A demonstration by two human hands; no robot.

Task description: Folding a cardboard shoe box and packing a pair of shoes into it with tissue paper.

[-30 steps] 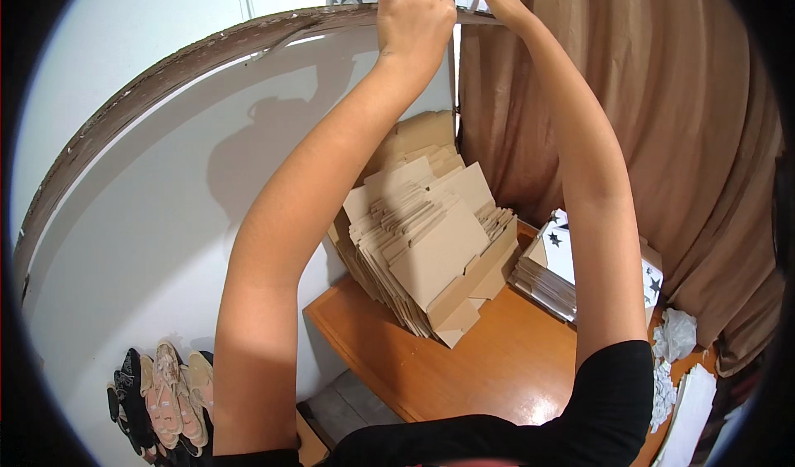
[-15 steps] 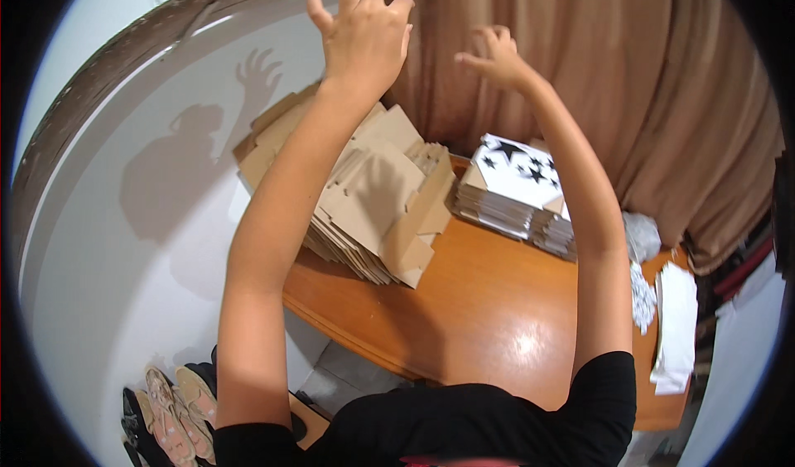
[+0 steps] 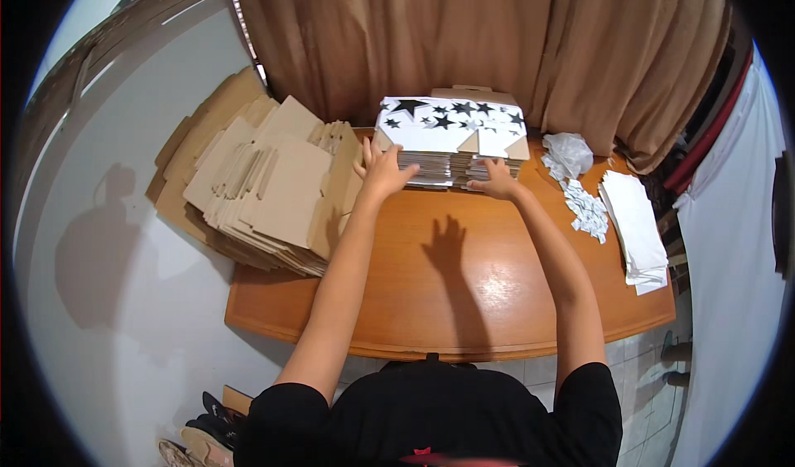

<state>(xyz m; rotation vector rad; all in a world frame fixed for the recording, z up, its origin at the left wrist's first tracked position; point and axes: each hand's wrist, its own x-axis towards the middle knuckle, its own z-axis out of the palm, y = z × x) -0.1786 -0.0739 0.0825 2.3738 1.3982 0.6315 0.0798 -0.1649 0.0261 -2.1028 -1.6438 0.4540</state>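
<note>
At the back of the table lies a stack of flat cardboard pieces (image 3: 431, 139), white with black stars on top and brown and grey along its layered front edge. My left hand (image 3: 383, 173) is at the stack's front left corner, fingers spread. Toward the right part of the same front edge reaches my right hand (image 3: 498, 184), its thumb and fingers apart. Neither hand has anything in its grip. Whether the fingertips touch the stack I cannot tell. Left of it leans a big, uneven pile of brown folded cardboard (image 3: 286, 198), close to my left forearm.
The brown wooden table (image 3: 414, 276) has a curved front edge. On its right lie a crumpled clear plastic bag (image 3: 567, 154), a heap of small white-grey pieces (image 3: 586, 212) and a stack of white paper sheets (image 3: 633, 227). A brown curtain (image 3: 397, 45) hangs behind. Shoes (image 3: 207, 438) stand at lower left.
Both hands have come down from the raised position in front of the curtain to the front of the star-printed stack. The view has shifted, showing more of the table.
</note>
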